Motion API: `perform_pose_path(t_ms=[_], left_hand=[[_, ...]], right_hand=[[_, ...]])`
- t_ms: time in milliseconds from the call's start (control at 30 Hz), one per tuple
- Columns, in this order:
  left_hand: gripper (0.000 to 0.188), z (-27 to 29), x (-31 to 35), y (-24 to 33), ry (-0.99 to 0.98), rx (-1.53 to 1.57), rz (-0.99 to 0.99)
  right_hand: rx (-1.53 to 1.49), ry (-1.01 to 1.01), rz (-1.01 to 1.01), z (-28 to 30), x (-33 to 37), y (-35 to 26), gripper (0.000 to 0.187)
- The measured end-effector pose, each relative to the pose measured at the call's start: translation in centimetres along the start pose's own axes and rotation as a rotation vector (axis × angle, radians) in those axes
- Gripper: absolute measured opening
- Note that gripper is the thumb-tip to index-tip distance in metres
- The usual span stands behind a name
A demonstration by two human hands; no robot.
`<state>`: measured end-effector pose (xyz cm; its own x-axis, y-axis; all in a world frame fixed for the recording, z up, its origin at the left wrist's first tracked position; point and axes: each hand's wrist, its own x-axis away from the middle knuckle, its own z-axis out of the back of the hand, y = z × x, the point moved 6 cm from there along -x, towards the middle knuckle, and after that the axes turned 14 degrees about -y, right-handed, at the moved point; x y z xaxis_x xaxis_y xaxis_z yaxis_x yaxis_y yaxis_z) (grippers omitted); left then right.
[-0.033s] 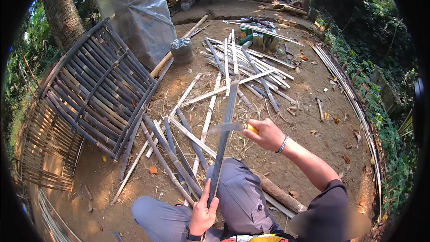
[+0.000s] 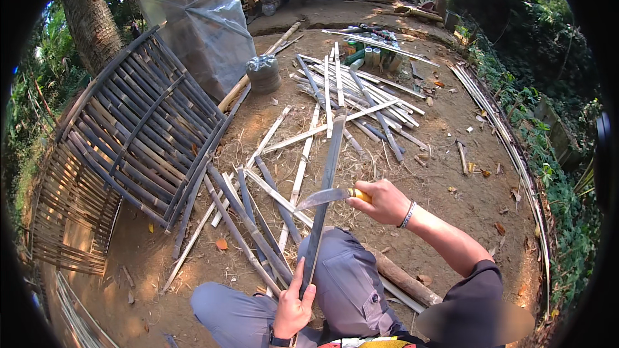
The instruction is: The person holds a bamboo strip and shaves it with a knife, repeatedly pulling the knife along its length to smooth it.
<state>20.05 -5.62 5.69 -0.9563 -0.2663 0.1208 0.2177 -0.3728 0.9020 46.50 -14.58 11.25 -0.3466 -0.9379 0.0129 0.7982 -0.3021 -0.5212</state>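
Observation:
My left hand (image 2: 294, 310) is closed around the near end of a long dark bamboo strip (image 2: 331, 158), beside my bent knee. The strip slants up and away from me, its far end reaching toward the scattered strips. My right hand (image 2: 385, 202) grips the yellow handle of a knife (image 2: 320, 198). The blade has a curved edge and points left, lying across the strip around its middle. Whether the edge bites into the bamboo cannot be made out.
Pale and dark bamboo strips (image 2: 380, 106) lie in a loose heap ahead. More lean near my left knee. A slatted bamboo panel (image 2: 138, 122) stands at left. A round bamboo log (image 2: 406, 277) lies by my right leg. Long strips (image 2: 500, 125) line the right edge.
My right hand and the knife have come slightly down along the strip, toward me. The blade, blurred before, now shows sharply. My left hand has stayed in place.

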Motion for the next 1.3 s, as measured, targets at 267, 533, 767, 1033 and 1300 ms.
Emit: perform_pose_path(t_ms=[267,533,767,1033,1300], left_hand=[[0.058,-2.4,1.7,-3.1,-0.305,0.676,-0.03],[0.057,-2.0,0.9,-3.7,-0.275,0.618,-0.047],[0.06,-2.3,1.0,-3.4,-0.318,0.595,-0.057],[0.055,-2.0,1.1,-3.5,-0.325,0.7,-0.033],[0.056,-2.0,1.3,-3.8,-0.321,0.683,-0.031]], right_hand=[[-0.082,-0.041,-0.088,1.5,1.9,-1.1,0.038],[0.043,0.044,-0.091,2.8,0.1,-0.8,0.043],[0.021,0.128,-0.128,3.7,0.4,0.5,0.043],[0.178,-0.027,-0.016,2.2,0.3,-1.6,0.04],[0.152,-0.045,-0.004,2.6,-0.2,-1.2,0.044]])
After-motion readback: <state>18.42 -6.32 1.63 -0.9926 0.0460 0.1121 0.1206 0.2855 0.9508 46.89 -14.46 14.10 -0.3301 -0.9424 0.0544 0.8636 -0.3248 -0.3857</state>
